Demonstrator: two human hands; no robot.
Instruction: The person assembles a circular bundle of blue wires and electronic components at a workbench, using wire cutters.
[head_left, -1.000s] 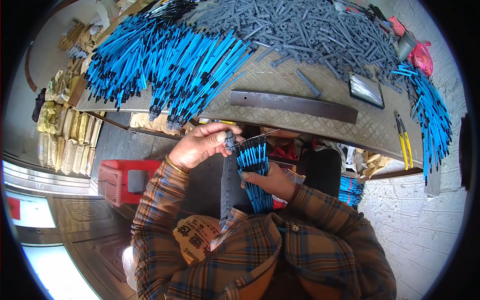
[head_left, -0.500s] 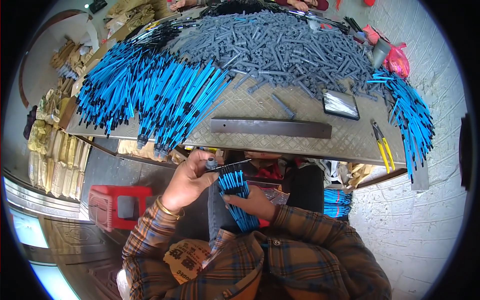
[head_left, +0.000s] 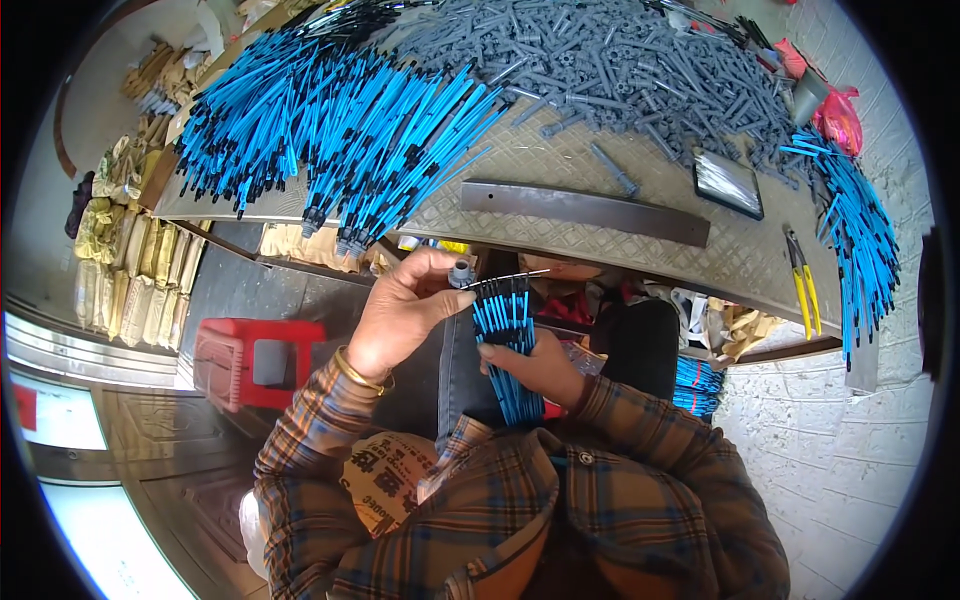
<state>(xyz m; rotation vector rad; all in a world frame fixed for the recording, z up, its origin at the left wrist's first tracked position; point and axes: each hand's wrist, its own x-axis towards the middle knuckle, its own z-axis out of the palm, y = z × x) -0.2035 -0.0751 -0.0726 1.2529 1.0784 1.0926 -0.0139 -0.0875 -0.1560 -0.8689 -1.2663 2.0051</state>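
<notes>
Above my lap, my left hand [head_left: 400, 310] is closed on a grey plastic tube fitting [head_left: 461, 273], its round open end facing up. A thin dark rod with a bright stretch [head_left: 515, 276] sticks out rightward from between that thumb and fingers. Just below it, my right hand [head_left: 540, 368] is wrapped round a bundle of thin blue sticks with black tips [head_left: 505, 318]. The tips fan out toward the thin rod, close to my left thumb; whether they touch it I cannot tell. The bundle's lower end reaches toward my jacket.
On the table lie piles of blue sticks [head_left: 330, 130], a heap of grey tube fittings [head_left: 610, 70], a flat metal bar [head_left: 585, 212], a dark tray of clear pieces [head_left: 727, 183] and yellow-handled pliers [head_left: 803, 285]. A red stool [head_left: 225, 365] stands at left.
The whole view has shifted, so the table sits higher and further right in the picture. Both hands keep their holds, and the blue sticks' tips look more spread.
</notes>
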